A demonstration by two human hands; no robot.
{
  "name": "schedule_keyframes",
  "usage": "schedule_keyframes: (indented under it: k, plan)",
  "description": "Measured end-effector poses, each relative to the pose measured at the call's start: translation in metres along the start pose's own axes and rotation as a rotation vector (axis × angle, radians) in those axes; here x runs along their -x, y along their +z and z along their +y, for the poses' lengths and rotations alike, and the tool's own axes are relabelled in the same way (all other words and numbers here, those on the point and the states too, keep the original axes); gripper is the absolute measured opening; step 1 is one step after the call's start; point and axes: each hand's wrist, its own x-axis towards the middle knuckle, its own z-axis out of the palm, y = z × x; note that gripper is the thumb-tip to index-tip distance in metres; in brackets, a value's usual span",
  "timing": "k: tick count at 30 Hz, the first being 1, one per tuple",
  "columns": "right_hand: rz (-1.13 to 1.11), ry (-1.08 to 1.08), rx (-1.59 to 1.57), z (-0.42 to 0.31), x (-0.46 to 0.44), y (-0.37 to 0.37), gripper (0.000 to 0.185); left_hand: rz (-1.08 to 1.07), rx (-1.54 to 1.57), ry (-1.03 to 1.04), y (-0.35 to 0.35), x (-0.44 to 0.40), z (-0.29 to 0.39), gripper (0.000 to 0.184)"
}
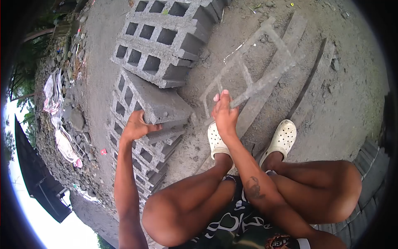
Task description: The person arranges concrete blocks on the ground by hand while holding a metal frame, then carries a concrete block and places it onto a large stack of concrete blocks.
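Observation:
My left hand (139, 125) is curled over the near edge of a grey hollow concrete block (155, 97), which lies tilted on top of a stack of similar blocks. Between my feet and the blocks, my right hand (226, 114) grips one bar of a grey, ladder-like frame (248, 74) with open rectangular cells. The frame slants up and away to the right, just over the ground, and its bars look coated with cement. Part of its near end is hidden by my fingers.
More hollow blocks (153, 41) stand in rows at the top. Wooden planks (269, 70) lie on the dirt beneath and beside the frame. Dark stacked slabs (369, 178) are at the right. Stones and white sacks (54, 95) line the left.

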Motion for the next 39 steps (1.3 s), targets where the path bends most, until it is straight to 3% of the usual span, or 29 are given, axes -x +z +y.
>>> schedule_keyframes:
  k: [3,6,8,9,11,14,18,23,26,27,30,32,35,38,39]
  plan:
    - [-0.092,-0.204,-0.301,-0.067,-0.003,0.000,0.040,-0.042,0.043,0.013,0.000,-0.008,-0.010,0.043]
    - [-0.100,-0.280,-0.248,-0.065,0.003,0.002,0.040,-0.044,0.058,0.000,-0.001,-0.005,-0.019,0.042]
    - [-0.099,0.005,0.092,0.027,0.005,-0.001,0.049,-0.017,0.070,0.009,0.001,-0.009,-0.027,0.041]
    - [-0.056,-0.134,0.319,0.081,0.011,-0.012,0.049,0.000,0.051,0.055,0.001,-0.006,-0.022,0.040]
    - [0.004,-0.293,0.529,0.105,0.000,-0.010,0.052,0.052,0.006,0.153,0.002,-0.006,-0.012,0.039]
    - [0.050,-0.190,0.508,0.075,-0.004,-0.017,0.053,-0.019,0.034,0.055,0.000,-0.006,-0.015,0.039]
    - [0.099,-0.133,0.267,-0.033,-0.038,-0.021,0.048,0.039,-0.012,0.044,0.022,-0.009,-0.020,0.038]
    - [0.111,-0.148,-0.152,-0.108,-0.026,-0.025,0.041,0.047,-0.388,-0.207,0.103,-0.017,-0.013,0.050]
    - [0.149,-0.168,-0.267,-0.125,-0.022,-0.031,0.040,0.056,-0.501,-0.018,0.085,0.004,0.007,0.050]
    - [0.168,-0.168,-0.289,-0.129,-0.021,-0.032,0.040,-0.067,-0.462,-0.095,0.062,0.005,0.025,0.052]
    - [0.188,-0.163,-0.306,-0.131,-0.021,-0.037,0.039,0.190,-0.413,-0.134,0.017,-0.017,0.068,0.069]
    - [0.197,-0.180,-0.308,-0.135,-0.017,-0.038,0.039,0.933,-0.709,0.438,0.031,-0.086,0.024,0.055]
    - [0.165,-0.203,-0.309,-0.139,-0.008,-0.048,0.041,0.552,-0.655,0.066,0.038,-0.150,0.025,0.054]
    - [0.203,-0.212,-0.279,-0.141,0.000,-0.064,0.040,0.464,-0.345,-0.270,0.032,-0.181,0.040,0.054]
    - [0.226,-0.216,-0.273,-0.143,0.003,-0.069,0.040,0.462,-0.339,-0.250,0.031,-0.181,0.041,0.053]
